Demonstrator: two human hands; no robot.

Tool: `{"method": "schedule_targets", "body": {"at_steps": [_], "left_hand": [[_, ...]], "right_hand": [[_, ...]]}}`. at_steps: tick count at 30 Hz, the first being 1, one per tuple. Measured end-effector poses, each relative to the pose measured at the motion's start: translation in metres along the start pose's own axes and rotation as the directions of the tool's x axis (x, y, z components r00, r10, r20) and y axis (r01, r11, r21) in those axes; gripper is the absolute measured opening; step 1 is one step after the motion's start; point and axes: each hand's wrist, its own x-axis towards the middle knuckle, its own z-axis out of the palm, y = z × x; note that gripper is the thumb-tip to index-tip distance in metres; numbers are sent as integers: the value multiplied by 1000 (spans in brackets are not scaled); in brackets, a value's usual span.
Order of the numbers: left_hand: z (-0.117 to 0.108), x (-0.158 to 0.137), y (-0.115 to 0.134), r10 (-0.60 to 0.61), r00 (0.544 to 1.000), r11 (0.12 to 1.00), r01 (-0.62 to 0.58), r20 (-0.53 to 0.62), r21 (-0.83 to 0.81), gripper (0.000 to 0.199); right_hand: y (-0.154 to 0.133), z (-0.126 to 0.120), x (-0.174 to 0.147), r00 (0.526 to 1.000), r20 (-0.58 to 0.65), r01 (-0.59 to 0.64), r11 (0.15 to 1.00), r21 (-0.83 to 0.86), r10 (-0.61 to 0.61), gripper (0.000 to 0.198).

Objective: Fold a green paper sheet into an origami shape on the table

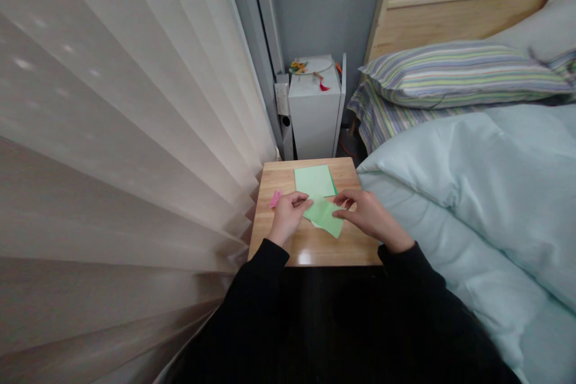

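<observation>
A creased sheet of light green paper (324, 215) is held just over the small wooden table, tilted, with one corner pointing toward me. My left hand (290, 211) pinches its left corner between thumb and fingers. At the right edge, my right hand (360, 211) grips the same sheet between thumb and fingertips. Just beyond lies a stack of square green paper (315, 180), flat on the wood. A small pink folded paper piece (276, 198) rests beside my left hand.
The wooden table (306, 257) stands between a pale pleated curtain (180, 102) on the left and a bed with a light blue quilt (486, 192) on the right. Behind it is a white cabinet (314, 117) with small ornaments on top. A striped pillow (463, 75) lies near the headboard.
</observation>
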Motion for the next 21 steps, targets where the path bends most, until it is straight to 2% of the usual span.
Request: {"method": "schedule_targets", "body": {"at_steps": [4, 8, 11, 16, 21], "left_hand": [[-2, 1, 4, -14, 1000, 1000, 14, -2, -15, 12], [-2, 1, 0, -36, 999, 999, 37, 10, -32, 17], [1, 0, -3, -31, 996, 998, 35, 83, -48, 21], [7, -4, -2, 29, 972, 996, -9, 232, -85, 27], [11, -6, 1, 9, 964, 994, 20, 265, -107, 30]], "right_hand": [[-3, -5, -1, 999, 41, -17, 999, 41, 15, 4], [-6, -3, -1, 994, 93, -82, 957, 280, 58, 11], [-9, 4, 1, 995, 84, -87, 907, 413, 57, 11], [-10, 15, 4, 999, -41, -6, 949, 315, 20, 14], [-6, 20, 6, 988, -152, 41, 962, 269, 0, 11]]}}
